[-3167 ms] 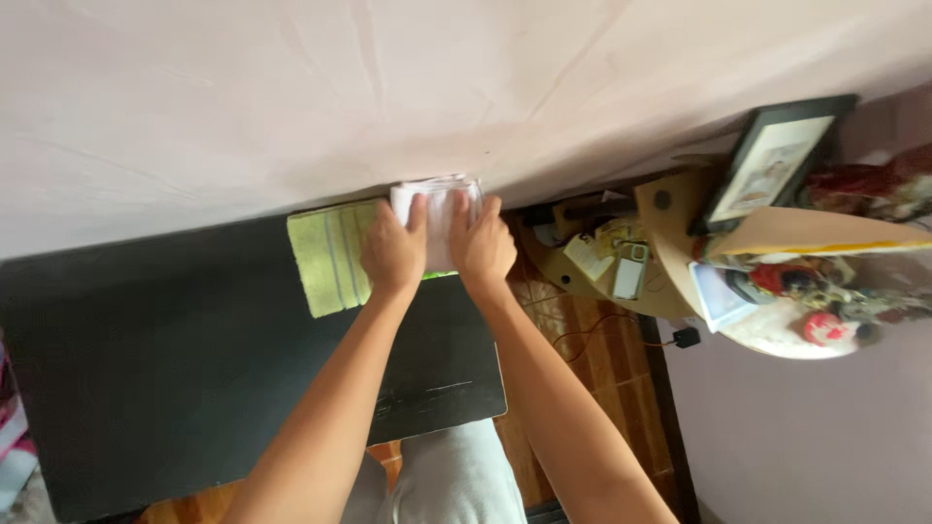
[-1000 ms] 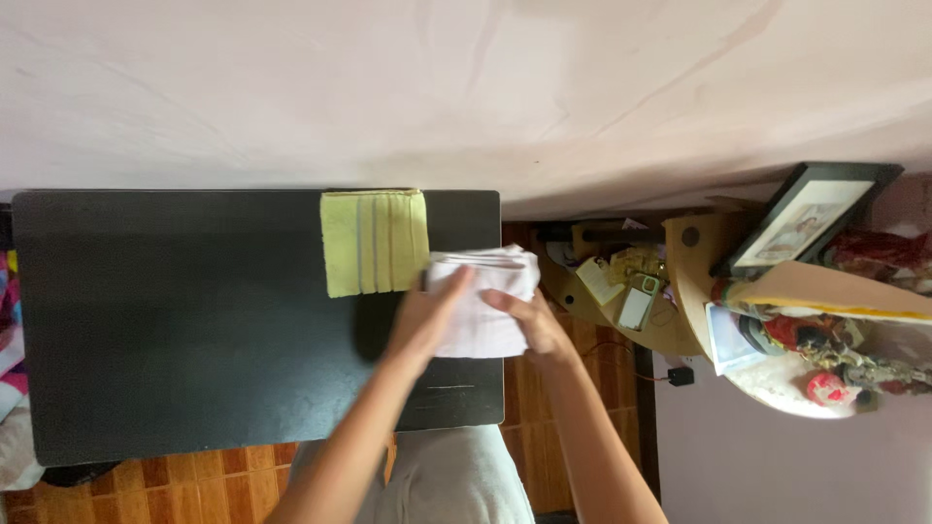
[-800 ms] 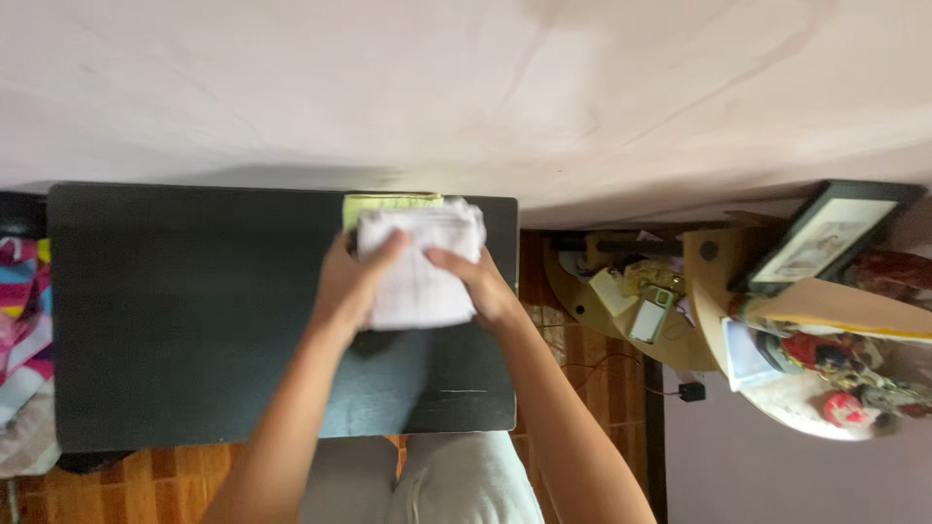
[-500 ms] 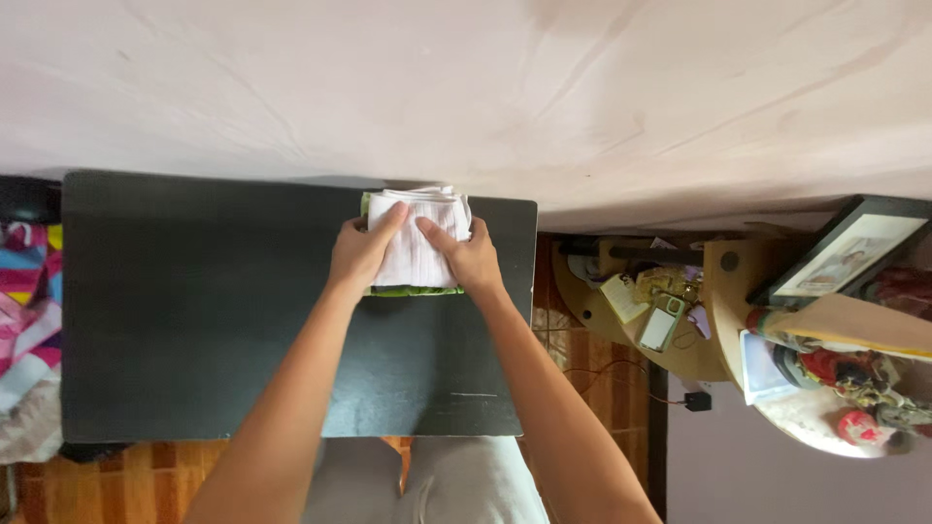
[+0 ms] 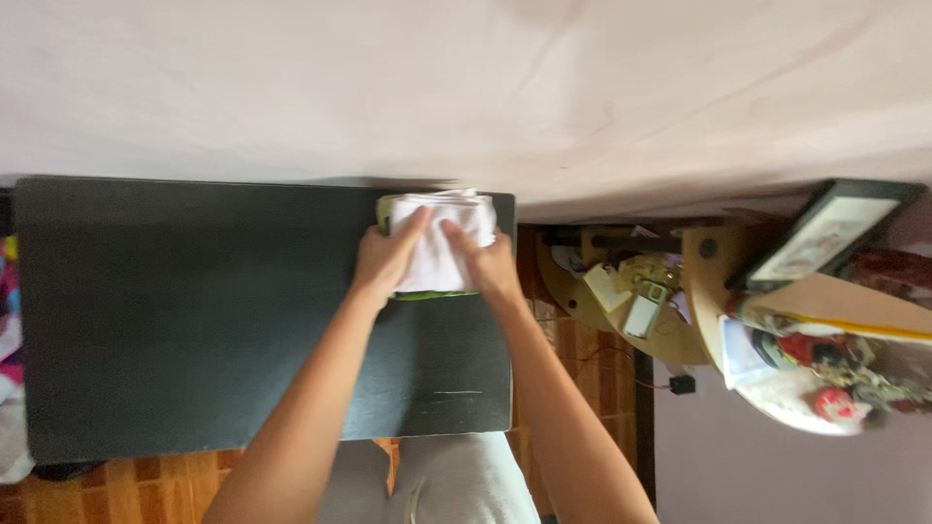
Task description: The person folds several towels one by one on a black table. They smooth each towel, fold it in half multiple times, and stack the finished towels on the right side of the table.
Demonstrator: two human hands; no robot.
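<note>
Far left: colourful fabric (image 5: 10,291), cut off by the frame edge. Black table (image 5: 194,311) runs across the middle. At its far right corner, a folded white cloth (image 5: 442,238) sits on a green cloth (image 5: 427,294); only green slivers show at the edges. Your left hand (image 5: 388,257) and right hand (image 5: 485,267) both press flat on the white cloth, fingers spread, not clenched. Right: curved wooden shelf (image 5: 699,301) holding small cards and clutter, too blurred to identify. Framed picture (image 5: 825,233) leans at far right.
</note>
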